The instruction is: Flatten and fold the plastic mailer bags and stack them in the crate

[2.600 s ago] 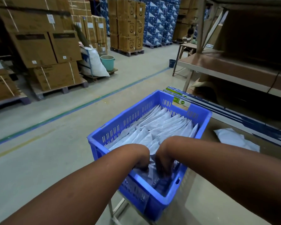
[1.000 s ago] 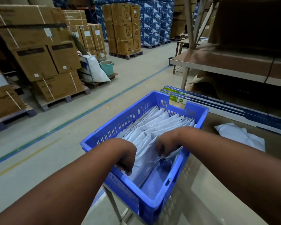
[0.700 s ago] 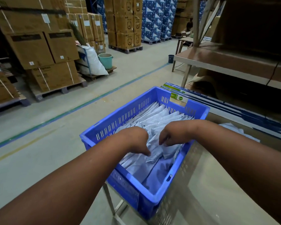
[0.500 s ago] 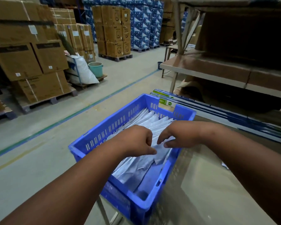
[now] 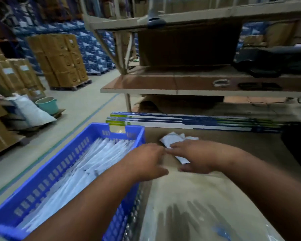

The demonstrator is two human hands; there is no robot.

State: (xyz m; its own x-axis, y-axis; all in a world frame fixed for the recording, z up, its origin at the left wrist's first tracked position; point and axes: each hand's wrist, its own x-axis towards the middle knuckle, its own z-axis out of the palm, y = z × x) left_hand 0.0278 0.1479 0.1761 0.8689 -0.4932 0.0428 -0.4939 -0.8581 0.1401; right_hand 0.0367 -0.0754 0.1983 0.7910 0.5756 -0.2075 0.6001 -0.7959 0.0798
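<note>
White crumpled mailer (image 5: 174, 140) now under both sets of fingers: right hand (image 5: 196, 157) fingers extended flat onto it, left hand (image 5: 146, 162) loosely open at its edge, neither gripping. Both hands have left the blue crate (image 5: 42, 180), whose folded bags (image 5: 80, 171) stay stacked beside the table's left edge; next bag starts.

we see the whole view smeared by motion. the right hand (image 5: 196, 158) covers the near part of the crumpled mailer (image 5: 172, 139) on the desk (image 5: 233, 143) — whether its grip has closed on it, we cannot tell. the crate (image 5: 63, 164) runs off the bottom-left edge — our left forearm hides its near right wall.
</note>
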